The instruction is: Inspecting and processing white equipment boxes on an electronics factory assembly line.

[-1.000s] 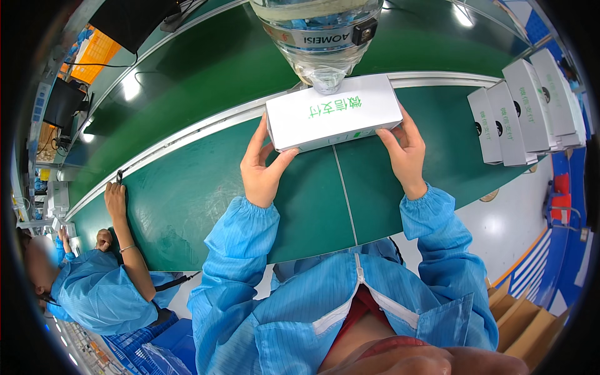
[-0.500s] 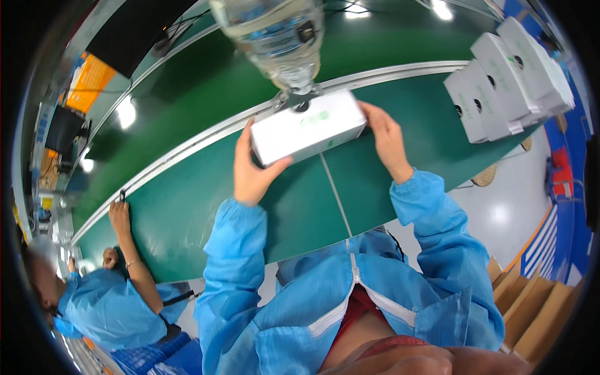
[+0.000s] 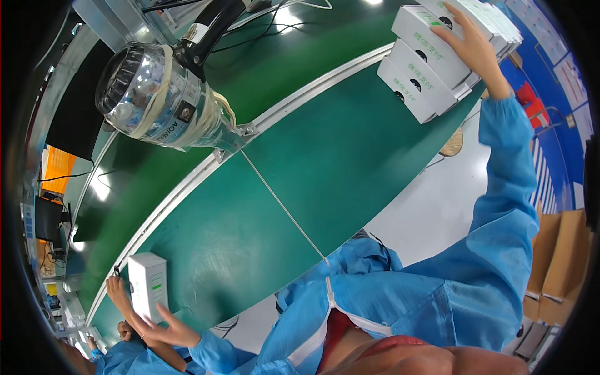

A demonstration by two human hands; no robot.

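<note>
Both hands parted: left [image 3: 164,330] beside white box [image 3: 149,284], right [image 3: 470,47] on stacked boxes [image 3: 431,62].

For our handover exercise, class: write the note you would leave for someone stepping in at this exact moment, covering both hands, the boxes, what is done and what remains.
Left hand: open, fingers spread, just beside the single white box on the green belt, far left. A co-worker's hand is at the box's other side.
Right hand: laid on the stack of white boxes, far right; grip unclear.
Done: one box lies on the belt.
Left: the stacked boxes.
</note>
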